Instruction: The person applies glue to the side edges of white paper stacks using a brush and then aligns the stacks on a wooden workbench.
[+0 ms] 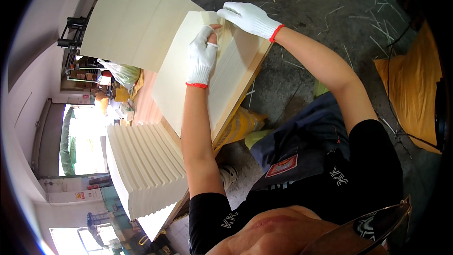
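Both my hands wear white knitted gloves with red cuffs. A thick stack of cream sheets (236,61), paper or thin board, lies on a wooden table. My left hand (203,59) is on top of the stack near its far end, fingers bent at a lifted edge, with bare fingertips showing through the glove. At the far corner, my right hand (249,19) has its fingers together and bent down over the sheet edges. A small raised cream flap (210,17) stands between the two hands. What lies under the right fingers is partly hidden.
Beyond the stack rises a large curved cream sheet (137,19). At the left, another stack of sheets (146,165) lies in stepped bundles. A yellow sack (243,125) is beneath the table; an orange-yellow wrapper (413,85) is at the right. Thin offcuts litter the dark floor (302,14).
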A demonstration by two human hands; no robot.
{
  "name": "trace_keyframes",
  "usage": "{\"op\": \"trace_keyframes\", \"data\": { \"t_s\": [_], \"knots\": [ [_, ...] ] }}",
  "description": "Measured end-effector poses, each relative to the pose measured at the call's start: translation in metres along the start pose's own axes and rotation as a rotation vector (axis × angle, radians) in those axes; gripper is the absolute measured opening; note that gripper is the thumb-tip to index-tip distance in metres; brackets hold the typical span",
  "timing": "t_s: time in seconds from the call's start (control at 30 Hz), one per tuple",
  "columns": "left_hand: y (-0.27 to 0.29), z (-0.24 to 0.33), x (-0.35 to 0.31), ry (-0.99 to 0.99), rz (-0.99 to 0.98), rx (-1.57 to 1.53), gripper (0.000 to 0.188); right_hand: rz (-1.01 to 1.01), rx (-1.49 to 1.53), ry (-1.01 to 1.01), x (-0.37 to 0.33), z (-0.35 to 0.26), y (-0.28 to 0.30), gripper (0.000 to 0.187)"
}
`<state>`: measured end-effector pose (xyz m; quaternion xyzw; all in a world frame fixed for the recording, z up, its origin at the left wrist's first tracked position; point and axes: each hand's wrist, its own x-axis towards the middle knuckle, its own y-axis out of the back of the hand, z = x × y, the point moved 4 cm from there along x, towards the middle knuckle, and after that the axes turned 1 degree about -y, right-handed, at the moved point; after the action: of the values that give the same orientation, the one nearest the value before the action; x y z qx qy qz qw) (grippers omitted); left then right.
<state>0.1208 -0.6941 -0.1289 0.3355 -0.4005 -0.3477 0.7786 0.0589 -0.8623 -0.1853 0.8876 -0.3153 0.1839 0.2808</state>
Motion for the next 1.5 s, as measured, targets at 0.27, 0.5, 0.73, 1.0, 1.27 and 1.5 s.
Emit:
{"op": "trace_keyframes", "data": {
  "t_s": [0.27, 0.5, 0.73, 1.0, 1.27, 1.5],
  "knots": [
    [-0.005, -0.007, 0.000, 0.096, -0.033, -0.010, 0.036, 0.101, 0.059, 0.002, -0.013, -0.004, -0.003, 0.039],
    [-0.003, -0.008, 0.000, 0.119, -0.042, -0.021, 0.040, 0.095, 0.029, -0.005, -0.014, -0.006, -0.002, 0.041],
    [-0.004, -0.005, -0.001, 0.136, 0.003, -0.129, 0.032, 0.093, 0.037, -0.021, -0.015, -0.008, -0.002, 0.042],
    [-0.006, 0.000, 0.000, 0.296, -0.122, -0.087, 0.031, 0.141, 0.038, 0.016, -0.015, -0.005, -0.002, 0.036],
    [-0.006, -0.010, 0.002, 0.075, -0.061, 0.020, 0.035, 0.126, 0.032, -0.009, -0.015, -0.004, -0.005, 0.037],
    [-0.005, -0.001, -0.001, 0.079, -0.005, -0.010, 0.029, 0.121, 0.038, -0.017, -0.014, -0.005, -0.002, 0.038]
  ]
}}
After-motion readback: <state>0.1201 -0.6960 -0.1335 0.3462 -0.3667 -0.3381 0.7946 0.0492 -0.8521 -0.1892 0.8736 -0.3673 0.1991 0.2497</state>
